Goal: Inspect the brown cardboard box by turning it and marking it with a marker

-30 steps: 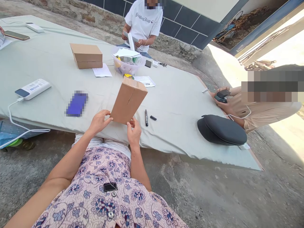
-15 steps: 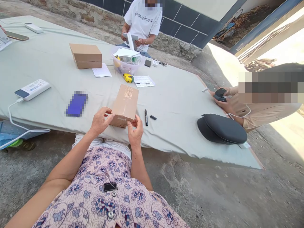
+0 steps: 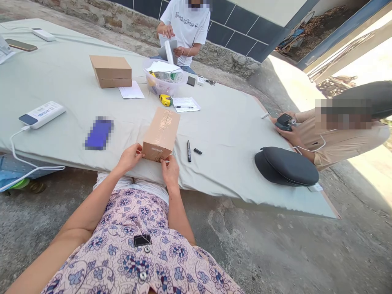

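Both my hands hold the near end of a small cardboard box (image 3: 161,132) sealed with clear tape. My left hand (image 3: 130,158) grips its left corner, and my right hand (image 3: 169,170) pinches its lower right corner. The box is tilted above the grey-green cloth-covered table (image 3: 214,122), with its taped face up and a printed strip on its near end. A black marker (image 3: 189,151) and its black cap (image 3: 197,151) lie on the cloth to the right of my right hand.
Another cardboard box (image 3: 110,72) sits on the cloth beyond a white power bank (image 3: 42,115) and a blurred phone (image 3: 99,134). Further on are a plastic tub (image 3: 163,83) and a yellow tape measure (image 3: 165,100). Co-workers sit at the far and right sides, beside a black cushion (image 3: 286,166).
The box has turned from a slanted pose to show its taped face and now points straighter away from me. My hands have closed in towards its near end.
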